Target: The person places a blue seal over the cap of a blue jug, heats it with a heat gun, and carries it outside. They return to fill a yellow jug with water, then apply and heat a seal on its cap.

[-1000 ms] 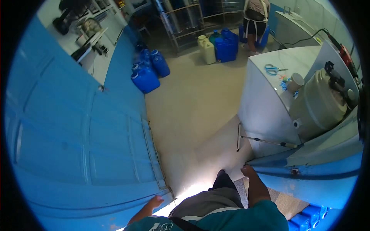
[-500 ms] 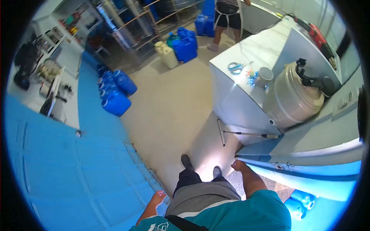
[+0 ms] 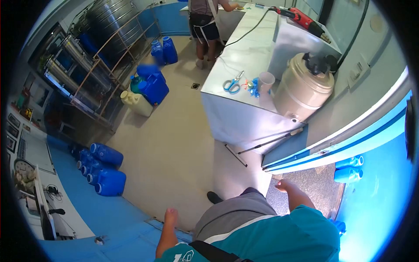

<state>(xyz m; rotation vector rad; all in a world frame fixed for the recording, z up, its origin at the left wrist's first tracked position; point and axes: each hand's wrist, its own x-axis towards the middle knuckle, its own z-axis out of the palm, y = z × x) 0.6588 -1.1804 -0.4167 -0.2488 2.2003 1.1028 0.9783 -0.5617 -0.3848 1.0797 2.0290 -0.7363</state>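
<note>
My left hand [image 3: 171, 215] hangs low in front of me, beside the blue door at the lower left. Its fingers are loosely bent, with nothing visible in them. On the other side, my right hand [image 3: 283, 186] is held out at hip height near the doorway edge, relaxed and slightly open, also without an object. Neither hand touches anything. Nearest to the right hand are the blue-edged door frame [image 3: 323, 152] and a floor squeegee [image 3: 270, 140] leaning against the white counter [image 3: 235, 115].
On the counter are scissors [image 3: 233, 84], a grey cup [image 3: 266, 82], a beige water dispenser [image 3: 303, 87] and a red power tool [image 3: 305, 22]. Blue jugs [image 3: 109, 181] line the left wall; a cream jug [image 3: 136, 103] stands farther off. Another person [image 3: 205, 26] stands at the back.
My view has turned and moved forward, so the counter and jugs shift left. More of the back room and steel tank shows. Both hands remain without an object.
</note>
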